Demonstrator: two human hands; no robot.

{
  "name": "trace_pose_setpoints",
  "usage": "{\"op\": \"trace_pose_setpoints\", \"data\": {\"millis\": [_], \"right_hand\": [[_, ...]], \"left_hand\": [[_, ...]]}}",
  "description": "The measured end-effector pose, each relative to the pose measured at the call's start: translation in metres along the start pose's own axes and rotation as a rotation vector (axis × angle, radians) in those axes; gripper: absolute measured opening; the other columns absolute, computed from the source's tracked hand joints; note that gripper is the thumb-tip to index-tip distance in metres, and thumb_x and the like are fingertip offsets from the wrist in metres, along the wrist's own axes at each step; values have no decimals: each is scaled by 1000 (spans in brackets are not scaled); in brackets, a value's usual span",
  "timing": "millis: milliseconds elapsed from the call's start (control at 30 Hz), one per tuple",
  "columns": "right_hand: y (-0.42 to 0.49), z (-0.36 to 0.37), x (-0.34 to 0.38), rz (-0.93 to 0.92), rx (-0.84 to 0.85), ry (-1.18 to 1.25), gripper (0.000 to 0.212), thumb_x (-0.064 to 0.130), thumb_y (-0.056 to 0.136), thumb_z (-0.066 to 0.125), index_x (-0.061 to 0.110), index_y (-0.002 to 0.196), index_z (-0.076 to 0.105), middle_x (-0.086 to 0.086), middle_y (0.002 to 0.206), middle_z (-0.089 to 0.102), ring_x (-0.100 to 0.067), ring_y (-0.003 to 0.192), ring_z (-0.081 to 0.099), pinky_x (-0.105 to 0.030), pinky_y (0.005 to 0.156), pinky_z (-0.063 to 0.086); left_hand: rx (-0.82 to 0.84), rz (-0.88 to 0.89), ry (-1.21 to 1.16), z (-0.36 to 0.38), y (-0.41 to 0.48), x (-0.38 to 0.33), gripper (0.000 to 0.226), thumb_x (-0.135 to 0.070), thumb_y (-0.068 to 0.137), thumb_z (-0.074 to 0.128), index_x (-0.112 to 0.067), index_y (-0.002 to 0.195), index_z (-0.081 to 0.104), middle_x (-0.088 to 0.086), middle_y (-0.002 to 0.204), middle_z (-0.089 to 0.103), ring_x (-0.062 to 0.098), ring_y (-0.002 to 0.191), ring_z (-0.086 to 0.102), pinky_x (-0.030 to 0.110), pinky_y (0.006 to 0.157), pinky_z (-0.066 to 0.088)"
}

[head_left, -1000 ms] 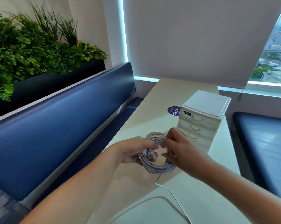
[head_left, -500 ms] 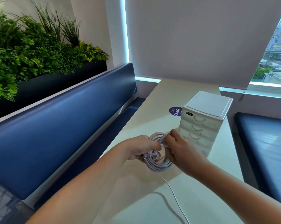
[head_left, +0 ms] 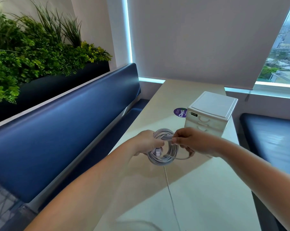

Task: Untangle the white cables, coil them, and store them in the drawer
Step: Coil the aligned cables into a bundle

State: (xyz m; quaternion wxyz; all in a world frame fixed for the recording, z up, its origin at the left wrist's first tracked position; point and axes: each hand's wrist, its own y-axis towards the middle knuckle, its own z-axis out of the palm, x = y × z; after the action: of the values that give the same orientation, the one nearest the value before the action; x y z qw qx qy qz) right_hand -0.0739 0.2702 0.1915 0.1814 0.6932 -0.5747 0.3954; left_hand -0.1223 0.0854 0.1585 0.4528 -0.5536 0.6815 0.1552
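Left grip (head_left: 147, 142): fingers curled round left side of white cable coil (head_left: 164, 160), holding it up off the desk (head_left: 207, 194). USB plug (head_left: 157, 152) poked out just below that grip. Coil hung between the two grips. Right grip (head_left: 196, 142): thumb + forefinger pinched a strand at coil's top right; one loop bulged out under that grip. Loose tail (head_left: 170, 192) ran from under coil across desk toward wearer, not yet wound in.

Handling, est.: cable light, limp, smooth jacket. Turns prob. spring apart if released. Best hold = across whole bundle, not one strand; no tugging at plug.

Desk pale, smooth. Purple sticker (head_left: 180, 112) lay beyond the grips; white drawer unit (head_left: 211, 114) stood just behind right grip, visible drawers closed.

Room: greenery (head_left: 32, 47) + blue bench (head_left: 66, 130) far left of left grip, roller blind (head_left: 199, 39) ahead, window (head_left: 284, 47) w/ city view far right.
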Motion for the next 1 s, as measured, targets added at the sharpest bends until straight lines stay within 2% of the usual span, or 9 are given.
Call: {"op": "trace_pose_setpoints", "data": {"millis": [100,200,333,400,500,667,800,933,1000], "right_hand": [[-6,-11,8,8,26,-227,18,26,95,54,16,85,65,0,68,53,-15,59,45,-27,57,39],[-15,-22,17,-1,-1,-379,24,29,96,52,22,77,65,8,59,53,-11,55,50,-26,62,39],[-21,-31,18,27,-28,-313,33,33,97,48,15,73,62,8,44,48,-9,44,49,-25,57,40],[-21,-31,18,7,-63,-237,34,35,97,50,16,71,63,6,49,42,-12,47,42,-23,53,37],[-19,-31,19,-55,-137,-391,32,38,95,52,25,70,66,2,60,45,-10,54,38,-26,57,31],[-16,-27,25,-93,-176,-523,24,46,92,52,28,89,67,3,79,61,-10,73,53,-29,70,41],[-6,-11,31,-149,-190,-675,25,48,90,55,28,103,65,16,72,51,-16,83,57,-30,76,45],[-6,-10,40,-234,-255,-913,26,44,96,46,29,103,66,3,87,64,-21,89,62,-33,75,51],[-12,-22,50,-233,-243,-966,28,47,96,46,30,104,67,2,92,65,-21,91,61,-31,73,48]], "left_hand": [[-57,1,57,0,2,9,19,-24,85,60,-11,95,67,10,97,72,21,78,62,30,69,48],[-154,-28,80,-6,4,21,21,-27,83,60,-10,94,65,6,95,68,21,75,59,30,65,45],[-213,-75,45,-22,4,30,14,-26,84,59,-12,84,60,3,78,55,20,66,49,28,61,39],[-209,-75,44,-27,3,31,14,-26,85,59,-14,78,57,3,74,52,20,63,48,28,61,38],[-189,-97,47,-30,1,34,18,-23,85,58,-15,71,51,1,66,47,19,56,43,26,56,35],[-81,-132,-39,-26,0,36,16,-30,82,58,-14,85,57,6,73,53,23,64,49,31,63,44],[-11,-103,-116,-12,1,23,21,-27,91,59,-9,101,61,10,86,64,22,67,59,28,60,52],[34,-87,-147,-7,0,16,21,-24,92,57,-8,106,61,8,88,67,22,73,61,30,66,54],[41,-87,-64,-9,-2,18,15,-23,92,57,-10,98,62,8,83,65,21,67,58,28,62,52]]}}
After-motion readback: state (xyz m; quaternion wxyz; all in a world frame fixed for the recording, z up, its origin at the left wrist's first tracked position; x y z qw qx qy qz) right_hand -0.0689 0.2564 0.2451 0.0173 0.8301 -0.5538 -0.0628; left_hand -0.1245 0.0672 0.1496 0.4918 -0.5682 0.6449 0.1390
